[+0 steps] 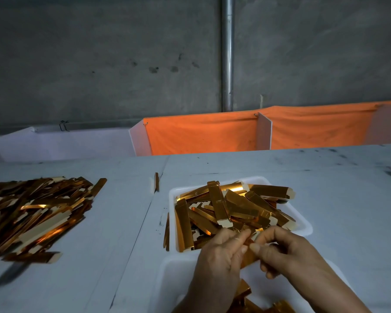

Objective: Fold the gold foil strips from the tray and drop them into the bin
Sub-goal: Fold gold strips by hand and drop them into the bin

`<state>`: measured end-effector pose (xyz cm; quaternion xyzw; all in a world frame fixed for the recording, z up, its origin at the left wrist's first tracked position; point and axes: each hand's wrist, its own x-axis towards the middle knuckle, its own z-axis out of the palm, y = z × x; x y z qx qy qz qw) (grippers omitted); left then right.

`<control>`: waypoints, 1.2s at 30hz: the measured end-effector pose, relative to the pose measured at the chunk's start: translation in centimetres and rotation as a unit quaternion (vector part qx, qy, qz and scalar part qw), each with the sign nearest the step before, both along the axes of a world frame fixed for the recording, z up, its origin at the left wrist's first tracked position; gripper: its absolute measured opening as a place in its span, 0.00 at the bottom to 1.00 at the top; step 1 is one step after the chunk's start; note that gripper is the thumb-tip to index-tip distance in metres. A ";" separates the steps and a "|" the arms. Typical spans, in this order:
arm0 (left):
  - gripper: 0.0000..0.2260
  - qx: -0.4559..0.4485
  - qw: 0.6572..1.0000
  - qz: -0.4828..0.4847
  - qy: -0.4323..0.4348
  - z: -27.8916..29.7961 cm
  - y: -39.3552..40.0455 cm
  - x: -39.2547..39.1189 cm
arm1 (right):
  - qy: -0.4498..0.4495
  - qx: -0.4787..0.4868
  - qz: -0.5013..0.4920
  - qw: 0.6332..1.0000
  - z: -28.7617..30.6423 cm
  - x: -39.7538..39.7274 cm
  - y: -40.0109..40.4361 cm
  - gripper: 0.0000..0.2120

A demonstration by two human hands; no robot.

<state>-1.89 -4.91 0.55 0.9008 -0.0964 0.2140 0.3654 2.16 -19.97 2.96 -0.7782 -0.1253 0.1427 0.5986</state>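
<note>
A white tray (304, 224) on the table holds a heap of gold foil strips (233, 206). At the tray's near edge my left hand (219, 254) and my right hand (280, 249) meet, fingertips together, both pinching one gold strip (248, 258) that runs down between them; most of it is hidden by the fingers. Below the hands lies a white bin (174, 272) with a few gold pieces (244, 292) in it, partly covered by my forearms.
A big loose pile of gold strips (36, 213) covers the table's left side. Single strips lie at the tray's left edge (166, 231) and farther back (156, 181). White dividers and orange cloth (203, 134) stand behind the table.
</note>
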 end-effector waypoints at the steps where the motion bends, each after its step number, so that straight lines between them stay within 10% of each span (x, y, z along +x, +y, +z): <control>1: 0.17 0.006 1.000 -0.002 0.004 0.0 0.0 0.0 | -0.001 -0.018 0.003 1.000 -0.1 0.0 0.0 0.03; 25: 0.23 -0.004 0.998 -0.056 0.034 0.2 0.2 -0.3 | 0.073 0.065 -0.005 0.995 -0.8 0.0 0.3 0.09; 36: 0.16 -0.014 0.997 -0.006 0.075 -0.5 -0.6 -0.1 | -0.033 0.009 -0.046 0.998 -0.6 0.0 0.1 0.06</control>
